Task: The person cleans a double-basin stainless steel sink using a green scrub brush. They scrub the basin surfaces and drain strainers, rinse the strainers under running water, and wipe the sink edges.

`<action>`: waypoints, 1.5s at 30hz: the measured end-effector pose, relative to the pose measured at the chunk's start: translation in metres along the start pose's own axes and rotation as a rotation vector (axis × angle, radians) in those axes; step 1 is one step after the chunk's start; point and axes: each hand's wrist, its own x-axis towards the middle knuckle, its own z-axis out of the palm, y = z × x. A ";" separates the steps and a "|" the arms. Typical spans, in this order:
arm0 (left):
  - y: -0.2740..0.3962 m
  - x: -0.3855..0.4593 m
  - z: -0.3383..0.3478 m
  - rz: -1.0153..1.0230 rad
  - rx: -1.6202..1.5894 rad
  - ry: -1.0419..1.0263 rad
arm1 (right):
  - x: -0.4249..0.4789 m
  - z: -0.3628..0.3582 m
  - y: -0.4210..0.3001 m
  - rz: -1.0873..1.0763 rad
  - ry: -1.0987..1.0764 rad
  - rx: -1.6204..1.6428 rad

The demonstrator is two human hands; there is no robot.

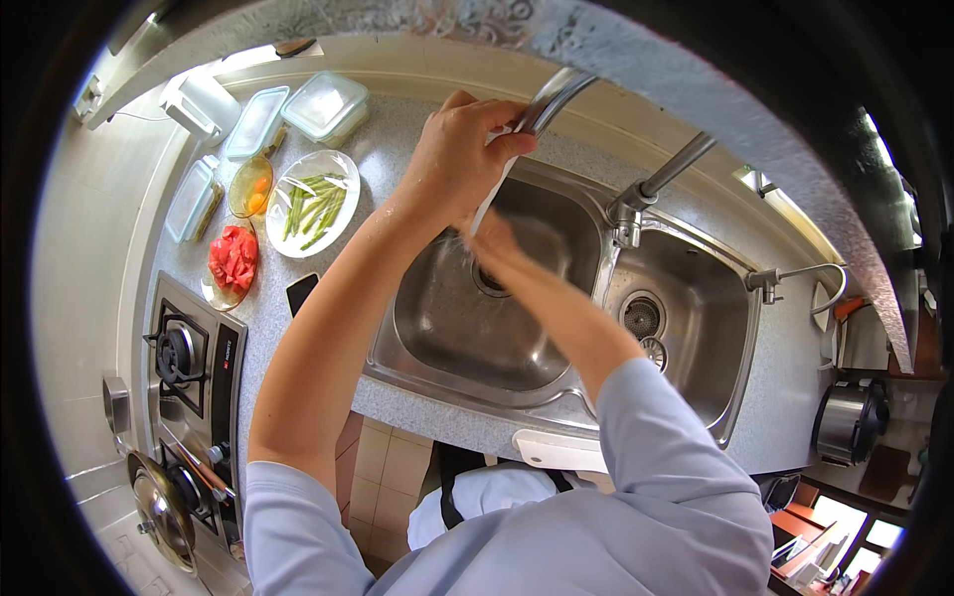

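Note:
Just below the end of a curved chrome tap spout, my left hand grips a thin white flat object, seen nearly edge-on. Whether its fingers also touch the spout is unclear. My right hand, blurred, is at the lower end of the white object, partly hidden by it. Water drops show by the right hand and on my left wrist. Both hands are over the left basin of a stainless steel double sink; its drain lies partly behind my right wrist.
To the left stand a white plate of green stalks, a bowl of red pieces, a glass bowl with egg yolks, lidded containers, a phone and a gas hob. A second tap rises between the basins.

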 end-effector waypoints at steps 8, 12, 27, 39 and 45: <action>0.012 -0.019 -0.001 0.046 -0.144 -0.057 | -0.041 -0.065 0.086 -0.109 -0.429 -0.756; 0.025 -0.034 0.002 0.111 -0.166 -0.049 | -0.101 -0.121 0.039 0.175 -0.386 -0.319; 0.089 -0.080 0.050 0.040 -0.404 -0.234 | -0.216 -0.175 0.041 0.514 0.029 0.199; 0.188 -0.085 0.161 0.082 -0.266 -0.163 | -0.326 -0.215 0.148 0.534 -0.312 0.009; 0.234 -0.063 0.226 0.068 -0.097 -0.028 | -0.326 -0.170 0.247 0.454 -0.293 0.032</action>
